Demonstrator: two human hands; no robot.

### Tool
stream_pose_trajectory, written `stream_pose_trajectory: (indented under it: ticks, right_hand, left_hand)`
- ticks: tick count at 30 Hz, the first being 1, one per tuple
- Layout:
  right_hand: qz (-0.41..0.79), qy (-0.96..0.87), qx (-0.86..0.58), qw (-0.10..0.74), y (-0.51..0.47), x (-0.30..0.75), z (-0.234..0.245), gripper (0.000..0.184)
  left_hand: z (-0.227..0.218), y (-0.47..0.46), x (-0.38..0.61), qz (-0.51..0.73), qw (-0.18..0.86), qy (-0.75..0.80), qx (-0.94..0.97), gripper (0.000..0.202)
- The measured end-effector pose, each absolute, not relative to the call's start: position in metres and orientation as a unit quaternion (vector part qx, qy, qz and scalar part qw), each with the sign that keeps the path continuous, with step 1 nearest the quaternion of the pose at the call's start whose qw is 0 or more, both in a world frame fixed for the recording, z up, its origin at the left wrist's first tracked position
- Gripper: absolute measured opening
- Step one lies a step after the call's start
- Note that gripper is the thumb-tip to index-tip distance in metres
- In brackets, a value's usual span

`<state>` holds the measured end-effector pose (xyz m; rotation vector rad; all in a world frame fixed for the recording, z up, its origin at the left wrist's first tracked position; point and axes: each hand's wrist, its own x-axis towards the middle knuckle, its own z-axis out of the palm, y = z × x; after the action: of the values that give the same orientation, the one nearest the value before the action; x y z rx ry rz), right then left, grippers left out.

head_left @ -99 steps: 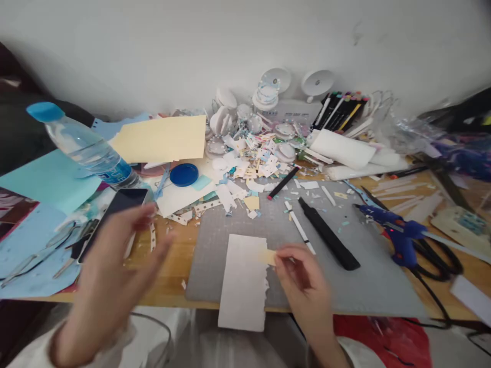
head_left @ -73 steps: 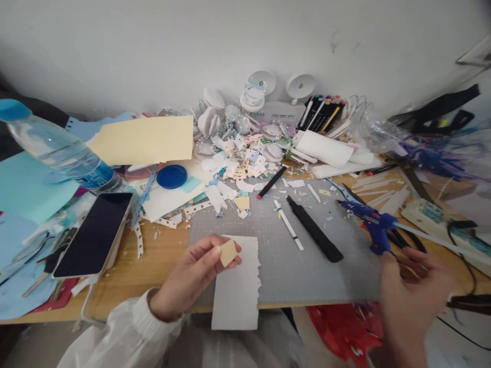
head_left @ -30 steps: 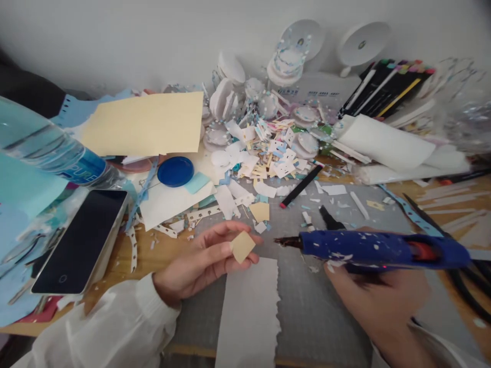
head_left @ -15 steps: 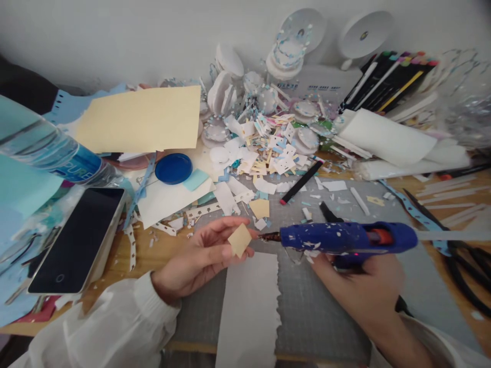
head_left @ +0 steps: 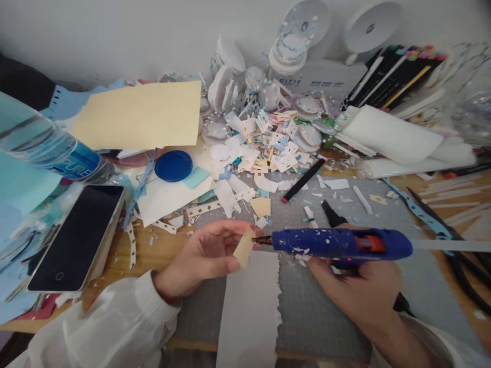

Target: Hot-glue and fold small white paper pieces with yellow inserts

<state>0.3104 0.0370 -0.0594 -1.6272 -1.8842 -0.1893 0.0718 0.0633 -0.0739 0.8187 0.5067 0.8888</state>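
My left hand (head_left: pixel 207 255) pinches a small cream paper piece (head_left: pixel 244 247) between thumb and fingers, turned partly edge-on. In my right hand (head_left: pixel 364 291) is a blue hot glue gun (head_left: pixel 314 242), its nozzle pointing left and meeting the paper's right edge; whether it touches, I cannot tell for sure. A glue stick (head_left: pixel 448 246) sticks out of the gun's back end. Below the hands a white paper strip (head_left: pixel 249 312) with one scalloped edge lies on the grey cutting mat (head_left: pixel 314 317).
A phone (head_left: pixel 79 235), water bottle (head_left: pixel 57 145) and blue lid (head_left: pixel 174 166) stand left. Paper scraps (head_left: pixel 268 148) pile up behind the mat, near a black marker (head_left: pixel 304 180). Black-handled scissors (head_left: pixel 460 266) lie right; markers (head_left: pixel 395 76) and rolled white paper (head_left: pixel 395 135) sit back right.
The cream paper piece has tilted from facing me to a narrower angle. The glue gun has shifted slightly left, bringing its nozzle to the paper's edge.
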Motion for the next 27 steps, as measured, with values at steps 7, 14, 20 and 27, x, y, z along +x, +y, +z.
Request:
stream_pose_trajectory:
  ticks: [7,14,20,27]
  right_hand:
    - [-0.081,-0.706,-0.629,0.315,0.0348,0.3102,-0.0639,0.010]
    - [-0.072,-0.704,-0.637,0.306,0.0328,0.3105,-0.0650,0.015]
    - [-0.069,-0.694,-0.645,0.313,0.0322,0.3101,-0.0667,0.017]
    - [-0.092,-0.701,-0.635,0.310,0.0317,0.3096,-0.0663,0.020]
  left_hand:
    - [-0.0759,0.0619,0.0704,0.396,0.800,0.256,0.371,0.041]
    - [-0.0800,0.0611,0.0689,0.384,0.796,0.265,0.385,0.043]
    - [-0.0802,0.0616,0.0691,0.385,0.790,0.270,0.394,0.043]
    - [-0.0815,0.0611,0.0691,0.378,0.791,0.260,0.404,0.044]
